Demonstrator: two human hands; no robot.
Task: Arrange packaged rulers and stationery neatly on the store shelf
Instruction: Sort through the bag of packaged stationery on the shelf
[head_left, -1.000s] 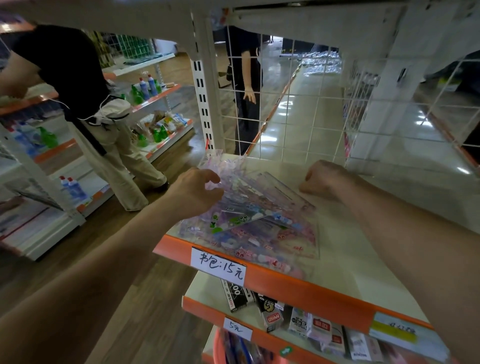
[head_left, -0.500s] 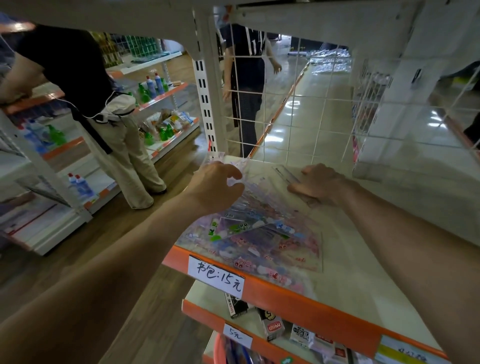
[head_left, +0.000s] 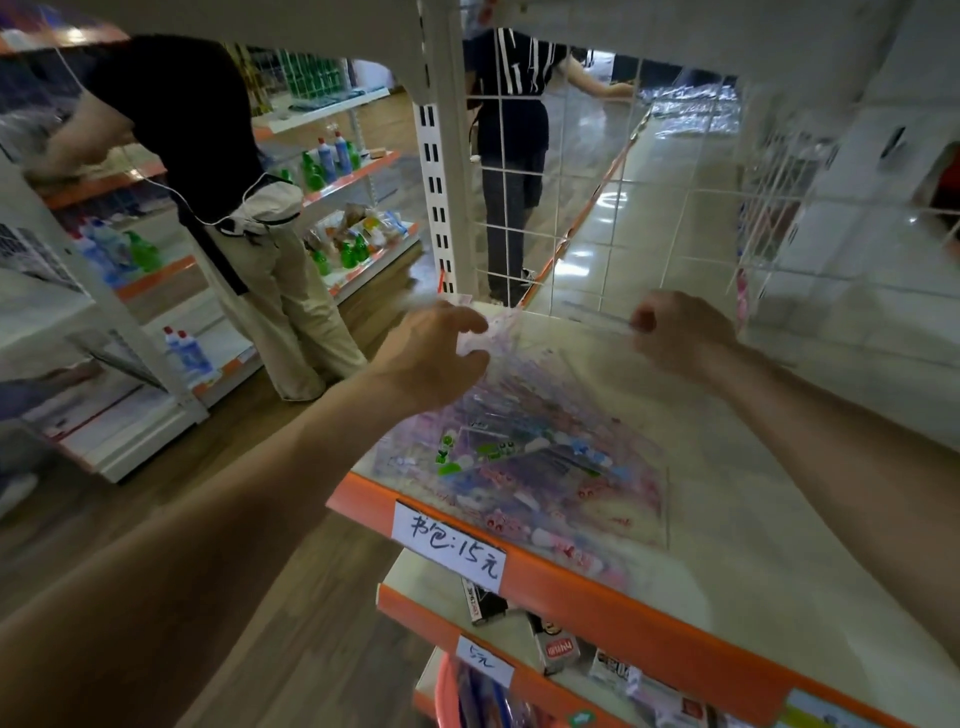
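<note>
Clear plastic ruler packs (head_left: 524, 467): a loose, overlapping pile printed in pink, purple and green, lying on the left part of the shelf, near ends at its front edge.
Shelf (head_left: 753, 519): pale board with an orange front strip (head_left: 623, 618).
Left hand (head_left: 431, 353): at the pile's far left corner, thumb and fingers pinched on the crinkled top of a pack.
Right hand (head_left: 680, 335): over the back of the shelf, apart from the left, fingers curled in. A thin clear strip (head_left: 597, 314) runs from them, but I cannot tell through the blur whether they grip it.
Price tag (head_left: 449, 545): white, handwritten, on the orange strip just below the pile.
Lower shelf (head_left: 415, 571): small boxes (head_left: 558, 649).
Behind: a white wire grid (head_left: 597, 208). To the left, a person in beige trousers (head_left: 275, 291) stands by shelves of bottles (head_left: 327, 161).
</note>
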